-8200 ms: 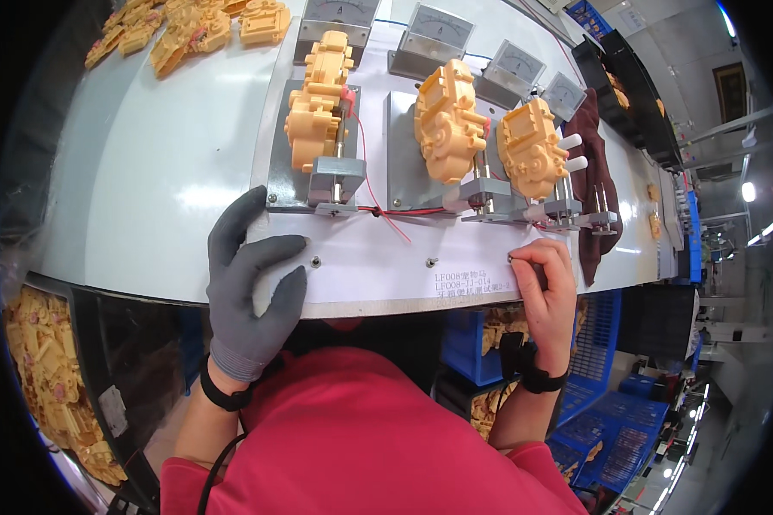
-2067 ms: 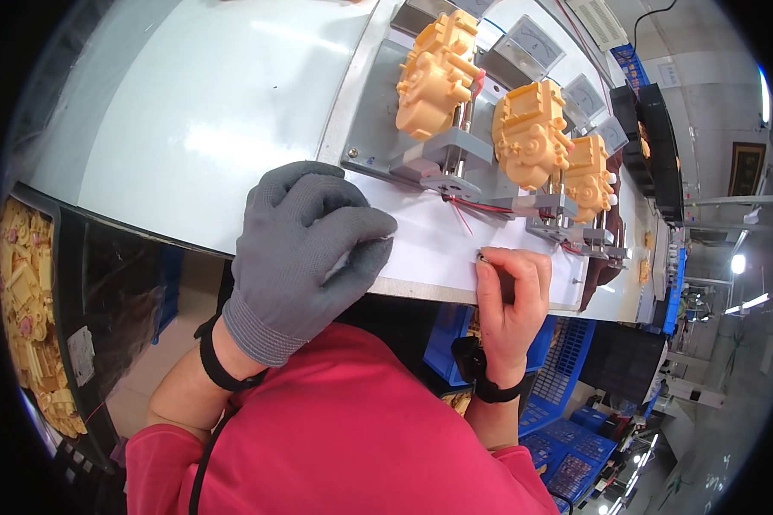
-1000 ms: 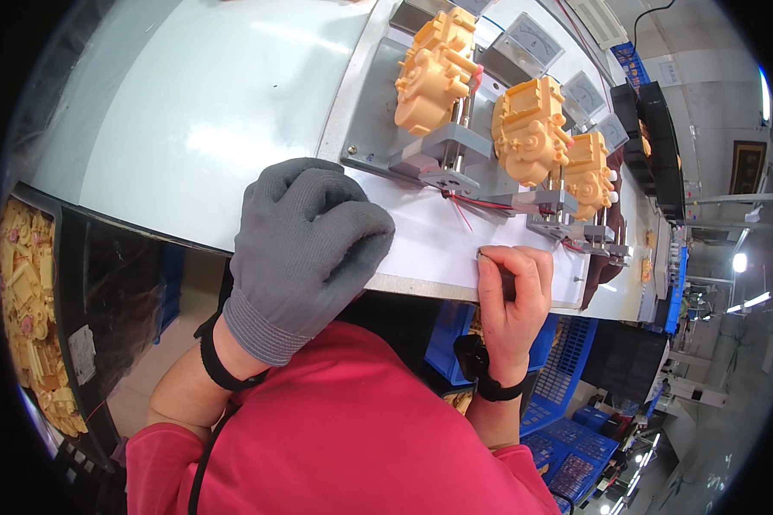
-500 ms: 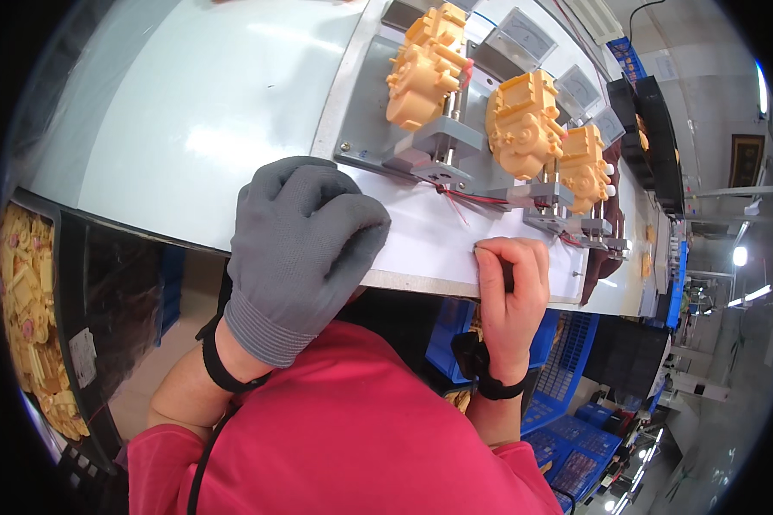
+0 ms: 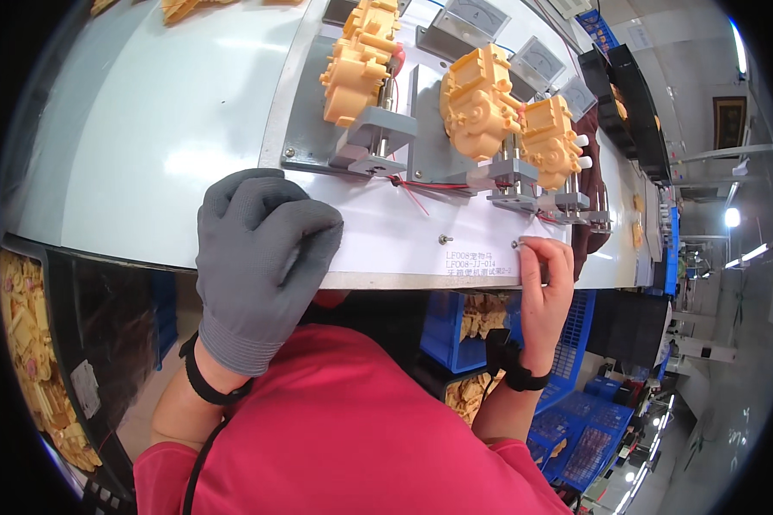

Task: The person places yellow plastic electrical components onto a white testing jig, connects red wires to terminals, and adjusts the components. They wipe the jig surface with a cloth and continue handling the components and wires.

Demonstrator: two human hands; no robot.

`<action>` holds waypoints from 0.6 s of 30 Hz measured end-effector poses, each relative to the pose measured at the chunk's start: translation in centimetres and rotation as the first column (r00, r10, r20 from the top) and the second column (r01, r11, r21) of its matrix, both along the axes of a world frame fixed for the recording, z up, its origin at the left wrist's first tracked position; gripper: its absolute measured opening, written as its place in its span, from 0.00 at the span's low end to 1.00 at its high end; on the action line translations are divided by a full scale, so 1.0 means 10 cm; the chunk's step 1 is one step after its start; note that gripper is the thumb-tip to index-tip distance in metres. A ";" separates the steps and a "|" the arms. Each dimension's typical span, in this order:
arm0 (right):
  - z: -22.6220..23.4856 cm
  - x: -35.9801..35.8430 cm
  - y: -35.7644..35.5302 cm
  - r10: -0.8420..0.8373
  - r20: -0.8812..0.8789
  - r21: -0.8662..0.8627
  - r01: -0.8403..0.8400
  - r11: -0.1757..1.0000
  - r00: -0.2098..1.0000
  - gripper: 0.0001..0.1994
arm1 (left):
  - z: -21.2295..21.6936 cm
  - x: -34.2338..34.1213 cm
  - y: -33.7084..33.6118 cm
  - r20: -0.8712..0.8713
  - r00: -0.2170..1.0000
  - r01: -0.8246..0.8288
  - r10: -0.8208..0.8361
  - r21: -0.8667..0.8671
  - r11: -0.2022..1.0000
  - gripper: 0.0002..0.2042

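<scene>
My left hand (image 5: 253, 257), in a grey knit glove, rests curled on the front edge of a white test fixture plate (image 5: 386, 232), holding nothing. My bare right hand (image 5: 544, 279) sits at the plate's front right corner, fingertips pinched at a small metal screw or knob (image 5: 515, 245). On grey metal brackets behind stand three orange plastic gearbox housings: left (image 5: 361, 51), middle (image 5: 477, 103), right (image 5: 548, 142). Thin red wires (image 5: 416, 184) run along the bracket bases.
A pale workbench top (image 5: 146, 129) stretches left of the plate. Small analog meters (image 5: 472, 17) stand behind the housings. Bins of orange parts (image 5: 34, 343) sit under the bench at left; blue crates (image 5: 575, 421) lie below right. A second screw (image 5: 444, 239) sits mid-plate.
The view has shifted, so the fixture sits further right and lower. My left hand stays curled on the plate's edge; my right hand stays pinched at the right corner.
</scene>
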State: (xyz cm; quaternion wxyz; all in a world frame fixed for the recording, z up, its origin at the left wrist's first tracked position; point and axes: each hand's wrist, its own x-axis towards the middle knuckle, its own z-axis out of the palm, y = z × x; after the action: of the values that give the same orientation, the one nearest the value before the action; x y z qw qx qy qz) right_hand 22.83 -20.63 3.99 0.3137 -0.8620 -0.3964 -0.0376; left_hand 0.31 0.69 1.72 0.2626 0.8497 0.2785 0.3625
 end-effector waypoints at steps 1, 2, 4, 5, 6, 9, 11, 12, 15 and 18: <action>-0.02 0.00 -0.02 0.007 0.014 -0.001 -0.007 1.000 1.000 0.05 | 0.00 0.00 0.00 -0.003 1.000 0.002 -0.001 0.004 1.000 0.07; -0.02 0.00 -0.02 0.005 0.007 0.007 -0.005 1.000 1.000 0.05 | 0.00 0.00 0.00 -0.002 1.000 0.004 -0.004 -0.001 1.000 0.07; -0.03 -0.01 0.01 0.003 -0.006 0.023 -0.003 1.000 1.000 0.04 | 0.00 0.00 0.00 0.000 1.000 0.006 -0.006 -0.007 1.000 0.07; -0.03 -0.02 0.03 0.002 -0.008 0.026 -0.001 1.000 1.000 0.05 | 0.00 0.00 0.00 -0.002 1.000 0.007 -0.007 -0.010 1.000 0.07; -0.04 -0.03 0.05 0.000 -0.011 0.029 0.000 1.000 1.000 0.05 | 0.00 0.00 0.00 -0.004 1.000 0.008 -0.008 -0.012 1.000 0.07; -0.05 -0.03 0.06 0.002 -0.010 0.032 -0.001 0.999 1.000 0.05 | 0.00 0.00 0.00 -0.003 1.000 0.006 -0.006 -0.018 1.000 0.06; -0.06 -0.02 0.06 0.009 -0.003 0.042 -0.009 0.999 1.000 0.05 | 0.00 0.00 0.00 -0.003 1.000 0.004 -0.004 -0.017 1.000 0.06; -0.07 -0.02 0.07 0.016 0.002 0.052 -0.016 0.998 1.000 0.05 | 0.00 0.00 0.00 -0.004 1.000 0.002 -0.002 -0.014 1.000 0.06; -0.08 -0.02 0.06 0.023 0.057 0.052 -0.026 0.998 0.998 0.05 | 0.00 0.00 -0.01 -0.008 1.000 -0.004 0.004 -0.013 1.000 0.06; -0.12 -0.02 0.05 0.024 0.105 0.065 -0.031 0.997 0.994 0.06 | 0.01 0.00 0.00 -0.008 1.000 -0.003 0.003 -0.018 1.000 0.06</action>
State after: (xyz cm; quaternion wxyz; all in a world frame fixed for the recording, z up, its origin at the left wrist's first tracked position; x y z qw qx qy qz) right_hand 22.67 -20.10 2.79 0.3215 -0.8424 -0.4225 -0.0916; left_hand 0.33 0.68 1.81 0.2685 0.8483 0.2842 0.3570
